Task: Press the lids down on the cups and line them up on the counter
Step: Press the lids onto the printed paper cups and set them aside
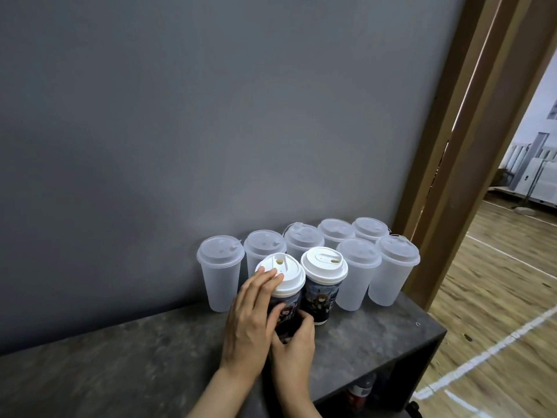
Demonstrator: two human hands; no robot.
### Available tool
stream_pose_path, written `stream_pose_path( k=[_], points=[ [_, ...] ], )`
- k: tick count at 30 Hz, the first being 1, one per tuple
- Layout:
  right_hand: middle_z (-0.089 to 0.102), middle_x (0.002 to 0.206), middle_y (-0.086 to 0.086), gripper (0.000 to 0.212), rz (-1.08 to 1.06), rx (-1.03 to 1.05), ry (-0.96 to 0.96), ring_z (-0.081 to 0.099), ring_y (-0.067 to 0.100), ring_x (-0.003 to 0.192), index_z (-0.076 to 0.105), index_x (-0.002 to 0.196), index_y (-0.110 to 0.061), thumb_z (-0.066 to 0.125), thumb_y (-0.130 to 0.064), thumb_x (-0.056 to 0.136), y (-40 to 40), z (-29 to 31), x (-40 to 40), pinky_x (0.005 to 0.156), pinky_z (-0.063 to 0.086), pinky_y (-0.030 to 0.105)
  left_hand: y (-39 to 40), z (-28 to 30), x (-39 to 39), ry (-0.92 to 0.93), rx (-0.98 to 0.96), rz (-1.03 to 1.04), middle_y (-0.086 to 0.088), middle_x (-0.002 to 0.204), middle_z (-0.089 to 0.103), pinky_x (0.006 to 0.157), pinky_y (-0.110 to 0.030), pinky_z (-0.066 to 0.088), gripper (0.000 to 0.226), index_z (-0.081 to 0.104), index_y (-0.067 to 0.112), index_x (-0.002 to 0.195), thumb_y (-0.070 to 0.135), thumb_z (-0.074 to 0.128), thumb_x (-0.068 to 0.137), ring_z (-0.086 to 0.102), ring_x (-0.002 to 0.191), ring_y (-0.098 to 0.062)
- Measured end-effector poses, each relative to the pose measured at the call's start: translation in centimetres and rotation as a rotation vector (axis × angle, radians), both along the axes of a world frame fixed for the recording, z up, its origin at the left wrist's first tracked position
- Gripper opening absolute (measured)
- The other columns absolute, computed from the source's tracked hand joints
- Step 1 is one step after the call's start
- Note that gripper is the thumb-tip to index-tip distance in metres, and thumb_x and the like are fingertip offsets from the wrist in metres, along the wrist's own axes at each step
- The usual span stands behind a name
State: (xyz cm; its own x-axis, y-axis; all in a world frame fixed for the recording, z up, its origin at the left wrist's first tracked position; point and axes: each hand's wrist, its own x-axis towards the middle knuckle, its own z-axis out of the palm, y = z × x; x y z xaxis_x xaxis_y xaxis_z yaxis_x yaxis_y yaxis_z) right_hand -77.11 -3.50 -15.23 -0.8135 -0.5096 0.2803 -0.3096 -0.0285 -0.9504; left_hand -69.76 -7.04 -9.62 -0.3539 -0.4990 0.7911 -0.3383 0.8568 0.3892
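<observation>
- Now the left hand (250, 324) lies with straight fingers across the white plastic lid (284, 277) of a dark printed paper cup (284, 312), fingertips on the lid's near-left rim.
- Just beside it, the right hand (297, 342) curls round the lower part of that same cup, thumb and fingers wrapped on its wall; the two hands touch each other.
- This cup stands upright on the dark grey mottled counter (120, 357), near the counter's far right end.
- A second dark printed paper cup with a white lid (322, 285) stands upright just to its right, the two nearly touching.
- Behind them, seven frosted translucent plastic cups with clear lids (220, 273) stand in two loose rows along the far edge, against the grey wall (211, 116).
- Past the counter's right end rise a brown wooden door frame (470, 146) and a wooden floor (497, 312).
- Under the counter's right end, a red-and-white can (360, 392) sits on a shelf.
</observation>
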Motion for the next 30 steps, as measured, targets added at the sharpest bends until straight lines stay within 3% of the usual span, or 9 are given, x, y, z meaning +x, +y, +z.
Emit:
stream_pose_path(
  k=[3, 7, 9, 13, 16, 18, 23, 26, 30],
  points=[
    [0.059, 0.112, 0.016, 0.057, 0.004, 0.018, -0.001, 0.059, 0.036, 0.102, 0.053, 0.117, -0.001, 0.084, 0.000, 0.069, 0.2, 0.3, 0.0, 0.088, 0.050, 0.052, 0.2, 0.0, 0.0, 0.040, 0.025, -0.024, 0.004, 0.141, 0.048, 0.113, -0.029, 0.034, 0.061, 0.050, 0.019, 0.136, 0.004, 0.075, 0.082, 0.041, 0.137, -0.011],
    [0.050, 0.118, 0.016, 0.062, -0.002, 0.051, 0.022, 0.052, 0.031, 0.110, 0.048, 0.119, 0.003, 0.082, 0.005, 0.068, 0.6, 0.7, 0.2, 0.095, 0.047, 0.044, 0.9, -0.2, 1.2, 0.076, 0.029, -0.009, 0.000, 0.144, 0.046, 0.114, -0.029, 0.033, 0.059, 0.043, 0.022, 0.139, 0.009, 0.069, 0.087, 0.039, 0.139, -0.014],
    [0.046, 0.113, 0.015, 0.056, -0.059, 0.036, 0.056, 0.050, 0.033, 0.106, 0.048, 0.113, 0.002, 0.076, 0.014, 0.066, 1.1, 1.0, 0.6, 0.093, 0.044, 0.041, 1.0, -0.4, 2.8, 0.085, 0.004, 0.026, 0.001, 0.139, 0.049, 0.112, -0.029, 0.036, 0.048, 0.045, 0.021, 0.136, 0.010, 0.062, 0.092, 0.045, 0.134, -0.013],
    [0.046, 0.098, 0.018, 0.040, -0.182, -0.021, 0.267, 0.049, 0.040, 0.094, 0.051, 0.096, 0.004, 0.058, 0.022, 0.061, 2.2, 1.8, 1.6, 0.088, 0.043, 0.051, 0.3, -1.0, 8.3, 0.102, -0.009, 0.160, 0.004, 0.120, 0.056, 0.103, -0.024, 0.040, 0.026, 0.055, 0.015, 0.116, 0.013, 0.048, 0.092, 0.054, 0.113, -0.011],
    [0.050, 0.090, 0.016, 0.044, 0.006, 0.012, 0.543, 0.045, 0.027, 0.086, 0.054, 0.090, 0.003, 0.067, 0.023, 0.053, 2.3, 1.6, 4.0, 0.080, 0.039, 0.035, -0.2, -1.6, 14.7, 0.027, 0.042, 0.286, 0.008, 0.106, 0.055, 0.095, -0.020, 0.041, 0.022, 0.059, 0.017, 0.100, 0.010, 0.043, 0.086, 0.055, 0.101, -0.009],
    [0.053, 0.088, 0.014, 0.047, 0.213, 0.074, 0.657, 0.050, 0.028, 0.085, 0.057, 0.089, 0.000, 0.071, 0.022, 0.051, 1.4, 1.5, 7.1, 0.078, 0.040, 0.033, -0.5, -1.9, 19.8, -0.019, 0.092, 0.391, 0.010, 0.098, 0.053, 0.088, -0.023, 0.043, 0.021, 0.059, 0.018, 0.092, 0.008, 0.043, 0.084, 0.055, 0.094, -0.011],
    [0.055, 0.104, 0.010, 0.030, 0.639, 0.219, 0.681, 0.056, 0.032, 0.102, 0.058, 0.099, -0.006, 0.069, 0.005, 0.074, -2.1, 1.5, 17.5, 0.091, 0.047, 0.039, -0.2, -2.9, 33.7, -0.020, 0.304, 0.702, 0.010, 0.090, 0.052, 0.078, -0.031, 0.045, 0.030, 0.059, 0.020, 0.081, -0.010, 0.058, 0.081, 0.055, 0.086, -0.012],
    [0.055, 0.105, 0.012, 0.029, 0.723, 0.198, 0.680, 0.056, 0.034, 0.103, 0.058, 0.099, -0.004, 0.069, 0.005, 0.074, -4.5, 1.5, 24.2, 0.091, 0.048, 0.043, 0.6, -3.4, 42.0, -0.006, 0.398, 0.824, 0.010, 0.089, 0.053, 0.076, -0.032, 0.049, 0.030, 0.059, 0.022, 0.080, -0.008, 0.058, 0.083, 0.057, 0.085, -0.011],
    [0.051, 0.105, 0.008, 0.028, 0.819, 0.207, 0.654, 0.055, 0.030, 0.102, 0.055, 0.100, -0.007, 0.067, 0.003, 0.077, -6.9, 1.3, 33.8, 0.090, 0.047, 0.038, 1.7, -3.9, 51.8, 0.057, 0.443, 0.936, 0.011, 0.090, 0.054, 0.077, -0.035, 0.052, 0.035, 0.059, 0.026, 0.084, -0.008, 0.061, 0.080, 0.058, 0.084, -0.009]
  ],
)
